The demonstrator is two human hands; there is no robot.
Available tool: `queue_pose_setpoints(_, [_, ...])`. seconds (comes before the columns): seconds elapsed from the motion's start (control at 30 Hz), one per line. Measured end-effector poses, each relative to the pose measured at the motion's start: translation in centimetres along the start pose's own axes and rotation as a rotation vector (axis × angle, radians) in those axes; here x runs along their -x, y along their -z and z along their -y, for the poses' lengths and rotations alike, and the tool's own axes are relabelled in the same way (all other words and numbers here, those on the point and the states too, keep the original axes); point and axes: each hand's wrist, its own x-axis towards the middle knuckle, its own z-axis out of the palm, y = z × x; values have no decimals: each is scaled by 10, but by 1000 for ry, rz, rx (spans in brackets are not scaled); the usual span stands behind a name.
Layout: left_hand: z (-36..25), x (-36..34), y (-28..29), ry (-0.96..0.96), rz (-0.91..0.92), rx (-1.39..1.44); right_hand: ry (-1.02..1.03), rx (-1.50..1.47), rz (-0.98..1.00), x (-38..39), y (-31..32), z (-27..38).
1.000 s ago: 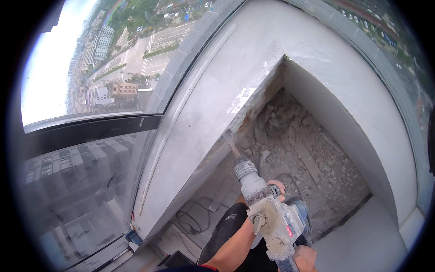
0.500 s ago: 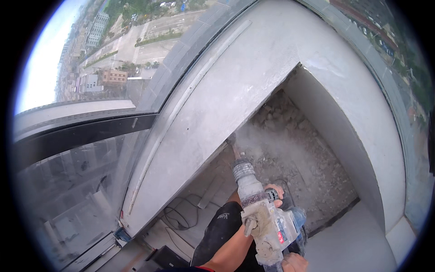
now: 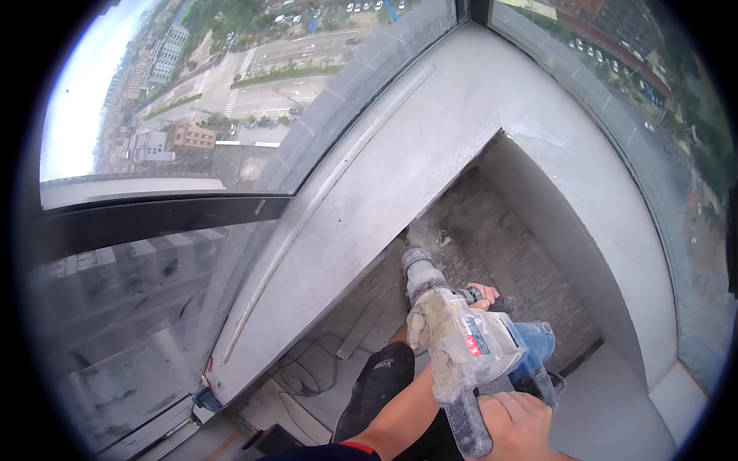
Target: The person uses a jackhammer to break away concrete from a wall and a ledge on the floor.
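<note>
A dust-caked demolition hammer (image 3: 473,338) with a grey body and blue motor housing (image 3: 534,343) slants across the lower middle. My left arm reaches beneath the tool, and my left hand (image 3: 483,295) is wrapped round its dark side handle (image 3: 503,304) near the front. Round the rear D-shaped handle (image 3: 466,426), my right hand (image 3: 516,422) is closed. The ribbed nose (image 3: 419,259) points away from me at the inner edge of the pale window ledge (image 3: 361,192). Only a short length of the bit shows there; its tip is hidden by the ledge and dust.
Broken rubble (image 3: 461,211) and dust cover the floor of the corner recess. A dark cable (image 3: 311,365) lies coiled beside a loose strip (image 3: 359,330), left of my knee (image 3: 382,380). Window glass and a dark frame bar (image 3: 154,220) border the ledge; streets lie far below.
The hammer's rear has swung up and to the right, nearer to me, so the back handle and my right hand show more fully. Its nose has shifted slightly right. My view has tilted a little.
</note>
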Motion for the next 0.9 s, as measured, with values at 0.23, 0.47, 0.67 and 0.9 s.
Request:
queue_pose_setpoints(0.23, [5,-10,12,3,-25,-2,5,12,-91,17,-37,-26])
queue_pose_setpoints(0.47, [-38,21,30,-33,-109,-198,-158,-217,-200,55,-66,-28])
queue_pose_setpoints(0.67, [24,59,49,14,-176,-182,-240,-409,-307,142,-107,-53])
queue_pose_setpoints(0.9, [45,64,68,26,-178,-87,-85,-237,-284,131,-81,-39])
